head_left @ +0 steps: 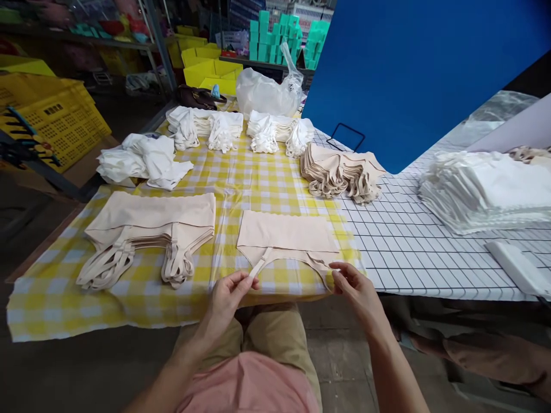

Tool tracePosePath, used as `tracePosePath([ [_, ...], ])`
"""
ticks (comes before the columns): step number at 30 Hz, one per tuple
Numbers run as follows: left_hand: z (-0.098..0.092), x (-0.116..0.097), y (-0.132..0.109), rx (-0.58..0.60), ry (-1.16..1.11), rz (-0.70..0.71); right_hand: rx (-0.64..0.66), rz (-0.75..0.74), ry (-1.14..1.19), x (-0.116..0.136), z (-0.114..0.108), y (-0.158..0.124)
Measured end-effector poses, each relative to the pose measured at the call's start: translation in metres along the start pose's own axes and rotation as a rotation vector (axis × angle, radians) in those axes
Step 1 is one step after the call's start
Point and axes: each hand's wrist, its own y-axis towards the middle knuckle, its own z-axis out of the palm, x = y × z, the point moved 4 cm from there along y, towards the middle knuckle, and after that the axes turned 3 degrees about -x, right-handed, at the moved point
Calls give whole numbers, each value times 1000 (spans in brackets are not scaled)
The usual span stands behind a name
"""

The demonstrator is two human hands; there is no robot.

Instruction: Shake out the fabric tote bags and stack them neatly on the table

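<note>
A beige garment (pixel 284 234) lies flat on the yellow checked tablecloth (pixel 142 295) right in front of me. My left hand (pixel 230 293) pinches the garment's left strap near the table's front edge. My right hand (pixel 353 282) pinches the right strap end. A stack of the same beige garments (pixel 148 225) sits to the left of it, with straps hanging toward me.
White folded garments (pixel 144 159) and further white piles (pixel 206 125) lie at the back, with another beige stack (pixel 340 171). A clear plastic bag (pixel 267 92), yellow crates (pixel 55 117), a blue panel (pixel 413 69) and bagged white piles (pixel 486 189) on the grid cloth surround the area.
</note>
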Motion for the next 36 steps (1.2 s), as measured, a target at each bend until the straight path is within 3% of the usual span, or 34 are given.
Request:
tracePosePath([
  [6,5,-2,-12,-3,330,287,102,22,-32,-3,0,-10],
  [15,13,0,-25,-56,671,567,196,45,-125,-14,-7,-24],
  [18,10,-3,-20,-100,761,655,275,8,-184,-18,-14,-25],
  [20,5,-9,-7,-146,831,685,249,-15,-228,-19,-23,-19],
  [23,1,-21,28,-232,992,623,118,-57,-321,-13,-37,6],
  [28,7,-43,95,-390,1225,319,-126,-43,-490,9,-34,74],
  [32,9,-50,127,-401,1037,150,-213,8,-531,16,-11,120],
  [36,3,-48,141,-324,746,102,-163,18,-496,14,9,138],
])
